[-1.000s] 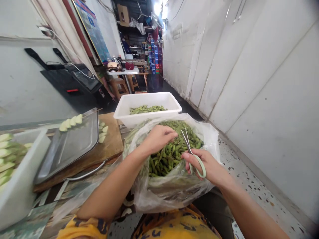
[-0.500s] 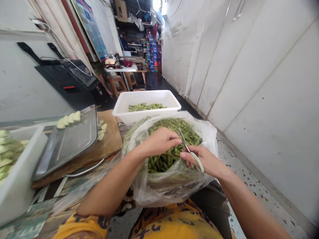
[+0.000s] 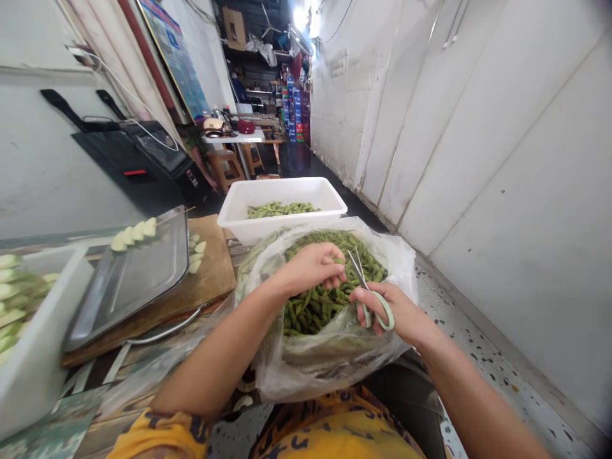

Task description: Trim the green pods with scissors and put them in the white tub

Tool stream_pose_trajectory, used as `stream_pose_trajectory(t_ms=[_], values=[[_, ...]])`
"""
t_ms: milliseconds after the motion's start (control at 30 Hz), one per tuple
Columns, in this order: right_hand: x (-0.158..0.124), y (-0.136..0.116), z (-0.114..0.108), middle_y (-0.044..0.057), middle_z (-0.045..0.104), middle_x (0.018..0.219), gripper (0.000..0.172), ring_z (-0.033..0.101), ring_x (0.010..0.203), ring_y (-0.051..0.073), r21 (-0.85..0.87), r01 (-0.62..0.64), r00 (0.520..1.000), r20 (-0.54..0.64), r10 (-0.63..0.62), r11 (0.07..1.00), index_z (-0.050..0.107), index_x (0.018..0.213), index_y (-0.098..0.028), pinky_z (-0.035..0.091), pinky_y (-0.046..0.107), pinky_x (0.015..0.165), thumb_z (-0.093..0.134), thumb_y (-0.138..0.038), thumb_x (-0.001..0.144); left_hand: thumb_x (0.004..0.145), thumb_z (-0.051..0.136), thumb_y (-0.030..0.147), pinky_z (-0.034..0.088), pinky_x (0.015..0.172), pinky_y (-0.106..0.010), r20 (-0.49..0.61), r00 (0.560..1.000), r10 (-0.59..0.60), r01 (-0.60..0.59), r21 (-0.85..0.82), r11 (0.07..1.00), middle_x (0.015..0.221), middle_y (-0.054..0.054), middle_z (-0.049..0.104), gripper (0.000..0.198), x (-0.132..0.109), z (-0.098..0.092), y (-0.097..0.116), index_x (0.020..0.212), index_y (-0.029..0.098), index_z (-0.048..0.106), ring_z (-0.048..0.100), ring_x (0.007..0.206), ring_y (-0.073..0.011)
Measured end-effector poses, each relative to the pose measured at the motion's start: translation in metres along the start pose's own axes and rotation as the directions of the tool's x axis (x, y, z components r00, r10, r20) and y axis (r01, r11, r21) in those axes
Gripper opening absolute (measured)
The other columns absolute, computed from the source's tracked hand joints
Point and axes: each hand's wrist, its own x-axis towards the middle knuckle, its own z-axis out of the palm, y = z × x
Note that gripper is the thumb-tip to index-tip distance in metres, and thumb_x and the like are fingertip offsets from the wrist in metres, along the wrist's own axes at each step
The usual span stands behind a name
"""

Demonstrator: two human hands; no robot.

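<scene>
A clear plastic bag (image 3: 335, 373) full of green soybean pods (image 3: 310, 309) stands open in front of me. Over the pods, my left hand (image 3: 315, 268) has its fingers curled, with a bit of green pod (image 3: 339, 261) at the fingertips. My right hand (image 3: 389, 309) grips scissors (image 3: 385, 312) with pale green handles, its fingers in the loops. The blades are parted and point up and away, just right of my left fingertips. Part of the pod heap is hidden under my left hand and forearm.
Behind the bag, a white tub (image 3: 282, 226) holds more pods. On the left are a metal tray (image 3: 138, 280) with skewered pale slices, a wooden board (image 3: 215, 255) and a white bin (image 3: 33, 382) of cut pieces. A white wall (image 3: 502, 159) runs along the right.
The scissors' blades have spread wider and their handle loops have turned more into view. My left fingers have drawn slightly away from the blades, showing a bit of green.
</scene>
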Motion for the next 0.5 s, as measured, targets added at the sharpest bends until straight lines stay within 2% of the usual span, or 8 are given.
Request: stream_pose_trajectory(t_ms=[67,133,233,300,367,500], values=[[-0.0017,-0.0015,0.0008,0.001,0.058,0.061,0.047,0.053,0.051,0.013,0.092,-0.013,1.000,-0.007,0.013,0.996,0.060,0.081,-0.015,0.040,0.020,0.035,0.057,-0.062,0.079,0.072,0.066,0.027,0.047,0.059,-0.024,-0.049,0.999,0.018,-0.024,-0.112,0.993,0.075,-0.005,0.067,0.022,0.0018,0.0021,-0.0012,0.084,0.015,0.053,0.062,0.063,-0.0126],[-0.0030,-0.0026,0.0021,0.002,0.058,0.060,0.049,0.055,0.054,0.014,0.139,-0.029,0.999,-0.010,0.030,0.990,0.060,0.083,-0.015,0.039,0.019,0.034,0.056,-0.064,0.078,0.069,0.070,0.025,0.047,0.065,-0.024,-0.160,0.984,0.077,-0.095,-0.108,0.990,0.078,-0.004,0.067,0.021,0.0035,0.0034,-0.0022,0.081,0.013,0.057,0.061,0.068,-0.0113],[-0.0037,-0.0036,0.0045,0.001,0.057,0.059,0.051,0.055,0.053,0.014,0.146,-0.029,1.000,-0.002,0.029,0.989,0.060,0.084,-0.014,0.039,0.018,0.034,0.058,-0.064,0.077,0.066,0.073,0.023,0.043,0.058,-0.021,-0.310,0.944,0.118,-0.155,-0.101,0.983,0.070,0.001,0.062,0.020,0.0050,0.0052,-0.0018,0.079,0.012,0.062,0.052,0.058,-0.0068],[-0.0033,-0.0042,0.0061,0.001,0.057,0.059,0.051,0.055,0.053,0.014,0.141,-0.022,1.000,0.007,0.021,0.990,0.060,0.084,-0.014,0.039,0.018,0.033,0.058,-0.065,0.077,0.066,0.072,0.023,0.041,0.053,-0.020,-0.316,0.946,0.067,-0.132,-0.191,0.973,0.064,0.003,0.060,0.020,0.0048,0.0066,-0.0004,0.080,0.012,0.062,0.049,0.053,-0.0061],[-0.0023,-0.0048,0.0072,0.002,0.058,0.060,0.050,0.055,0.052,0.014,0.136,-0.010,1.000,0.021,0.008,0.991,0.059,0.082,-0.014,0.039,0.019,0.033,0.058,-0.064,0.077,0.067,0.071,0.020,0.043,0.053,-0.021,-0.275,0.961,0.022,-0.096,-0.257,0.962,0.062,0.002,0.060,0.019,0.0042,0.0080,0.0008,0.080,0.011,0.061,0.053,0.054,-0.0073],[0.0006,-0.0063,0.0087,0.001,0.058,0.059,0.048,0.052,0.047,0.012,0.112,0.005,1.000,0.021,-0.007,0.994,0.059,0.080,-0.015,0.038,0.019,0.034,0.056,-0.062,0.079,0.068,0.070,0.016,0.047,0.055,-0.022,-0.248,0.969,0.005,-0.063,-0.229,0.971,0.059,0.000,0.062,0.015,0.0033,0.0101,0.0001,0.078,0.009,0.061,0.057,0.054,-0.0090]])
